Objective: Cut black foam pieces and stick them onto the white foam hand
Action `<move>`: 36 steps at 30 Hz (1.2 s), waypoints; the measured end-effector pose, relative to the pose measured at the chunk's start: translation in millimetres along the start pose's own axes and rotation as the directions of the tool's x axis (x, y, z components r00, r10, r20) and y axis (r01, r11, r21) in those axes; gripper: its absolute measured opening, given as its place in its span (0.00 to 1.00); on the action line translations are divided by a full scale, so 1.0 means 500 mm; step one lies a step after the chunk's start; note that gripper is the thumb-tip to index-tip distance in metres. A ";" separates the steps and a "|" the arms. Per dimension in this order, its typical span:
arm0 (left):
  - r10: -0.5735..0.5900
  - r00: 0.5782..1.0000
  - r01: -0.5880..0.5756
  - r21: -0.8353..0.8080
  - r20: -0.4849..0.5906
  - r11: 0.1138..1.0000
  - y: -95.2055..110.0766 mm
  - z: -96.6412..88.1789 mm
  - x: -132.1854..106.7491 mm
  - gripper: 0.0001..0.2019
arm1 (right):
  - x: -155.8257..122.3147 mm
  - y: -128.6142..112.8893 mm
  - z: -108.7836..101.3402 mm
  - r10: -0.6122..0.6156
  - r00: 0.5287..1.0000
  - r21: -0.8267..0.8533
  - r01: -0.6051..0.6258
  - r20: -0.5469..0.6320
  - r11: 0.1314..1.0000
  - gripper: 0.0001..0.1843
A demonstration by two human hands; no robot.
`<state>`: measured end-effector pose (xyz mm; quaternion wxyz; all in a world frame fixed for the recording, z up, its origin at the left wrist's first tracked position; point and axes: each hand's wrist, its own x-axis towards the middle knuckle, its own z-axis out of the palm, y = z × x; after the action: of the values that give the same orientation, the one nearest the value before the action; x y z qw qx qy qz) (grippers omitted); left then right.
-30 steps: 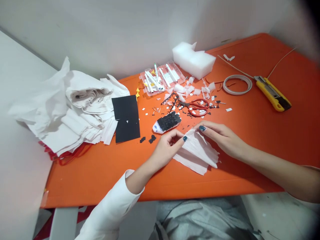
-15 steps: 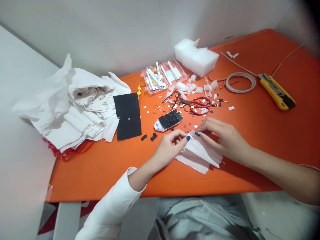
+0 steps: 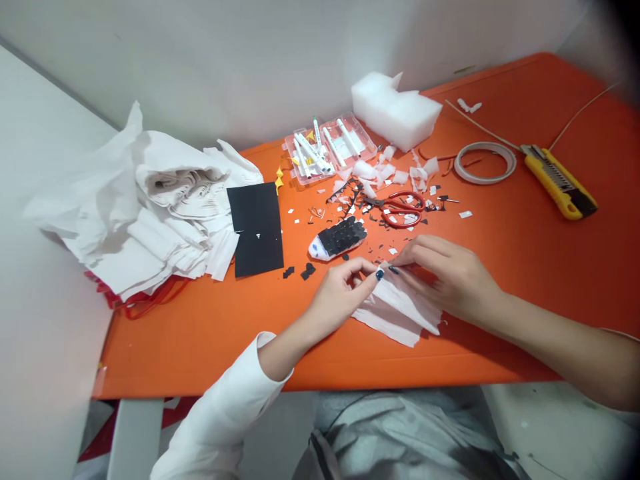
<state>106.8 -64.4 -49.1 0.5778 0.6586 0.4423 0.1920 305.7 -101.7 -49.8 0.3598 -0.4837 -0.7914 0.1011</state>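
Near the front of the orange table, my left hand [image 3: 343,290] and my right hand [image 3: 447,277] both pinch the top edge of a white crepe paper piece [image 3: 395,310]. Their fingertips are close together, and the paper's lower part spreads downward in folds. Just beyond my left hand lies a small white foam shape [image 3: 343,238], with black overlapping scales and blue marks at its pointed end. Red-handled scissors [image 3: 400,209] rest behind it among black and white scraps.
A large white paper pile [image 3: 175,213] and a black sheet [image 3: 256,230] lie left. At the back are a clear marker box [image 3: 327,150] and a foam block [image 3: 395,110]. A tape roll [image 3: 485,163] and yellow utility knife [image 3: 559,183] lie right.
The view has shifted slightly. Both hands keep their pinch on the crepe paper, with only a slight movement of the fingers.
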 end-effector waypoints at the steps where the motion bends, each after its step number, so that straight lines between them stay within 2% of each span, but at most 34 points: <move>1: -0.001 1.000 0.001 -0.002 0.003 1.000 -0.001 0.000 0.000 0.11 | 0.000 -0.001 -0.001 -0.008 1.000 -0.004 0.008 -0.002 1.000 0.02; 14: 0.008 1.000 -0.008 -0.027 0.018 1.000 0.005 0.002 0.000 0.11 | -0.002 -0.003 -0.004 -0.098 0.994 -0.075 0.101 0.040 0.992 0.06; 21: 0.014 0.999 -0.012 -0.041 0.048 0.999 0.005 0.000 -0.004 0.11 | -0.002 -0.003 -0.005 -0.102 0.994 -0.104 0.105 0.040 0.989 0.07; 26: 0.025 0.997 -0.021 -0.068 0.067 0.997 0.006 -0.002 -0.004 0.13 | -0.002 -0.003 -0.008 -0.123 0.991 -0.168 0.131 0.058 0.977 0.07; 31: 0.002 0.999 0.002 -0.100 0.041 0.995 0.003 0.001 -0.003 0.14 | -0.002 -0.005 -0.011 -0.177 0.979 -0.238 0.197 0.100 0.951 0.06; 36: -0.010 1.000 0.012 -0.155 0.013 0.988 0.004 0.001 0.000 0.15 | -0.002 -0.005 -0.010 -0.129 0.981 -0.224 0.159 0.143 0.962 0.08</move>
<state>108.2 -64.5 -47.4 0.6309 0.6105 0.4260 0.2186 307.9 -104.6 -45.3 0.2556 -0.4563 -0.8522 0.0112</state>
